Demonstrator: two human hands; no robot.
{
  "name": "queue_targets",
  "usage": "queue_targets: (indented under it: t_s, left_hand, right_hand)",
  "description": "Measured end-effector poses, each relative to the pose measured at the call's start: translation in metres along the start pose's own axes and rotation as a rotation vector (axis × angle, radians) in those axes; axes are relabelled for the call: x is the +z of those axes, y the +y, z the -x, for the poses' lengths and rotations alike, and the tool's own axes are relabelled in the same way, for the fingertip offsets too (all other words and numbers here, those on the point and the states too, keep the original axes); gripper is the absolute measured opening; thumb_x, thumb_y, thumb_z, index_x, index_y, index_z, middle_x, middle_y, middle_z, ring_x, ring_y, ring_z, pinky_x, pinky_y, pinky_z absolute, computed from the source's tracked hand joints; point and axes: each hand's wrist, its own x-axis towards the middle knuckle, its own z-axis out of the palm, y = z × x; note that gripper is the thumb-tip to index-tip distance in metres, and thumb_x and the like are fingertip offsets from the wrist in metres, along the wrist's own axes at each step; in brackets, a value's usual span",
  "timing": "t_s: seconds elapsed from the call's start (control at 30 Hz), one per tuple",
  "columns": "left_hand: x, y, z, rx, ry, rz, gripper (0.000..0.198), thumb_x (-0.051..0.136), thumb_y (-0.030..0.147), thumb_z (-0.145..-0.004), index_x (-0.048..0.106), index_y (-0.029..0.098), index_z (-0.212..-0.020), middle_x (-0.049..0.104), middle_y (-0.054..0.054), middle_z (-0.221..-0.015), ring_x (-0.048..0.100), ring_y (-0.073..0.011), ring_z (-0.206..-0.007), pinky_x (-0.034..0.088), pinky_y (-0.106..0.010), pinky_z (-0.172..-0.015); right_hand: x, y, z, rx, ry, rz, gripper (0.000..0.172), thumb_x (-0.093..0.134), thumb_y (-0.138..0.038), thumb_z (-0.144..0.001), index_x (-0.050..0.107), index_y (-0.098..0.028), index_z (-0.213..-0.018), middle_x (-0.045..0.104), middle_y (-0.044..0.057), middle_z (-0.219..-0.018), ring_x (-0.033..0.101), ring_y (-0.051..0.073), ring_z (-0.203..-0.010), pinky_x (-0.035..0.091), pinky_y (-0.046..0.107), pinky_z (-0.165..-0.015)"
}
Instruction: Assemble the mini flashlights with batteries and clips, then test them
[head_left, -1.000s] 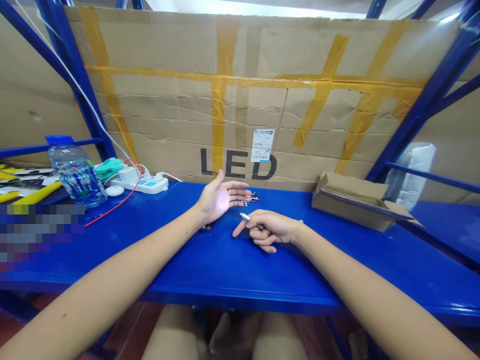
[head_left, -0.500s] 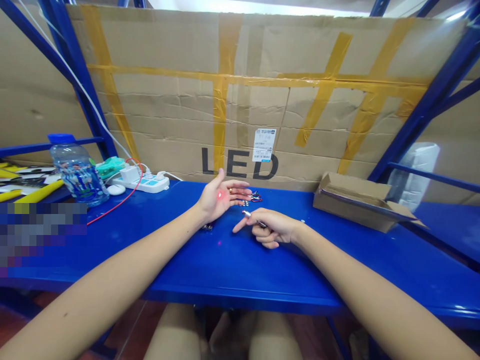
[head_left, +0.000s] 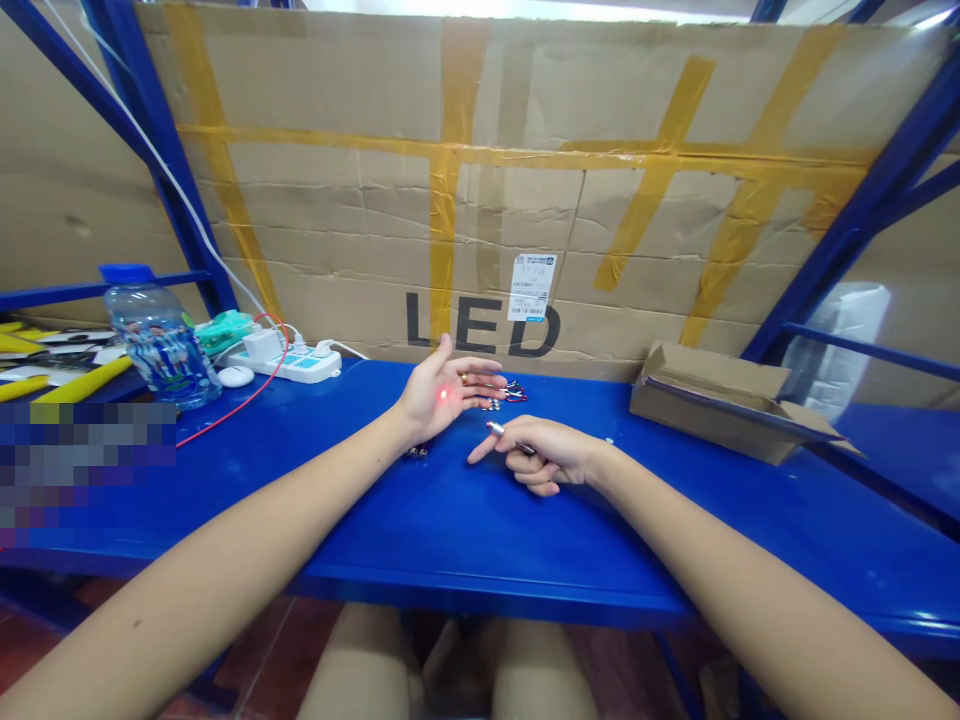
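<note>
My right hand rests on the blue shelf and grips a small silver laser pointer, its tip aimed left. My left hand is held up just left of it, palm facing the pointer, fingers apart, a ring on one finger. A red light spot glows on that palm. Several small wired parts lie on the shelf behind the left fingers. A small dark piece lies under the left wrist.
An open cardboard box sits at the right. A water bottle, a white power strip with a red wire, and yellow tools stand at the left. A taped cardboard sheet marked LED forms the back wall.
A red light spot has appeared on my left palm, bright white a second ago. Both hands have stayed nearly in place.
</note>
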Motion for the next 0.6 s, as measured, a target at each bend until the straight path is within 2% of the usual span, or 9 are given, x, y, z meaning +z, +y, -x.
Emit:
queue_targets:
  t_s: [0.43,0.6]
  left_hand:
    - [0.0019,0.0013,0.0006,-0.003,0.003,0.01,0.08,0.028,0.075,-0.091,0.073,0.01,-0.102,0.074,-0.018,-0.101,0.067,-0.0299,-0.101,0.049,-0.04,-0.087]
    - [0.0018,0.0007,0.0002,0.003,0.004,-0.005,0.08,0.028,0.076,-0.09,0.073,0.012,-0.101,0.074,-0.018,-0.101,0.067,-0.0303,-0.102,0.049,-0.041,-0.087]
  right_hand:
    - [0.0031,-0.0028,0.0024,0.018,0.022,0.001,0.046,0.043,-0.021,-0.086,0.061,-0.01,-0.127,0.024,-0.014,-0.041,0.014,0.008,-0.032,0.03,0.019,-0.032]
    - [0.0036,-0.0024,0.0025,0.005,0.027,0.01,0.044,0.046,-0.02,-0.084,0.062,-0.011,-0.124,0.024,-0.013,-0.041,0.014,0.007,-0.033,0.029,0.018,-0.033]
